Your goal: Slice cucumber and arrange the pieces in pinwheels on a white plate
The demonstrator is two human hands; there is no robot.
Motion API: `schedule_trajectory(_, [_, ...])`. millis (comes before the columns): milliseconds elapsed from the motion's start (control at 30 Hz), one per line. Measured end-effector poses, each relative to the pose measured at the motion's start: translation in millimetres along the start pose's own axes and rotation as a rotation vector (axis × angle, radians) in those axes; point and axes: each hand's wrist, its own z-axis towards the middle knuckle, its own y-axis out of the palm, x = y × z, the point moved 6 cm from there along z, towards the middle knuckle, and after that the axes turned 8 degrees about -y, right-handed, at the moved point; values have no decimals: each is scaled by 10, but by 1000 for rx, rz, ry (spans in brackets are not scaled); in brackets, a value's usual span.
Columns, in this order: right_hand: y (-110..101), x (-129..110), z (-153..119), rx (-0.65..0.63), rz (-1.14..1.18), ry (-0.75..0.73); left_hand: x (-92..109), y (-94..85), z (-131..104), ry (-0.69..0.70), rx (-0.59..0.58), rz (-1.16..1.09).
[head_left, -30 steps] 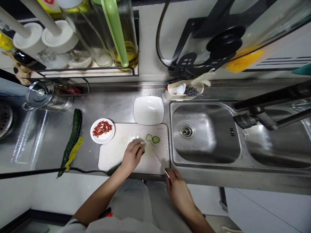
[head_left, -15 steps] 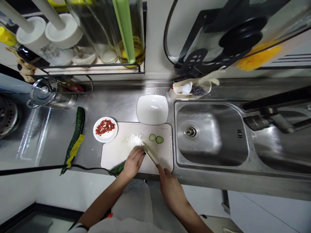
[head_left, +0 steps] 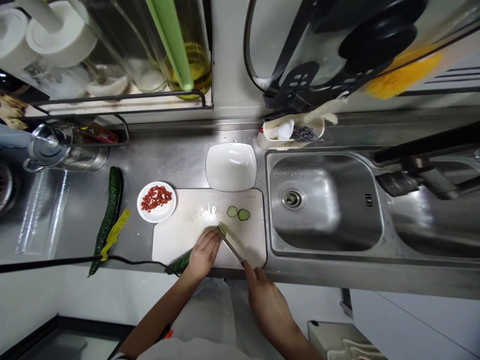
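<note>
Two slices [head_left: 243,215] done, third seemingly coming off at knife [head_left: 233,250]. My left grip [head_left: 202,254] clamps remaining cucumber [head_left: 179,263] on board [head_left: 170,232]; right grip [head_left: 266,295] wraps knife handle. Tagged cucumber [head_left: 111,209] whole on counter [head_left: 165,155].

I look down on steel kitchen counter [head_left: 172,155] running across view. Two sink basins set in at right: left basin [head_left: 322,222] in full, right basin [head_left: 431,220] cut by frame. Dark faucet [head_left: 423,150] overhead. Pale wall [head_left: 227,60] behind, dark stripes [head_left: 450,82] at far right. Black-railed shelf [head_left: 150,106] along wall, upper left. Below counter I see white cabinet fronts [head_left: 423,320], dark-framed panel [head_left: 82,345] lower left. Light lands as whitish glare on steel, strongest for me in left basin.
</note>
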Motion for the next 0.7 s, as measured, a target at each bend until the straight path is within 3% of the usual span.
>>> schedule_trajectory(400, [30, 23, 1, 1, 61, -6, -7, 5, -11, 10, 2, -7])
schedule_trajectory(700, [-30, -2, 24, -83, 7, -8, 3, 3, -3, 34, 14, 0])
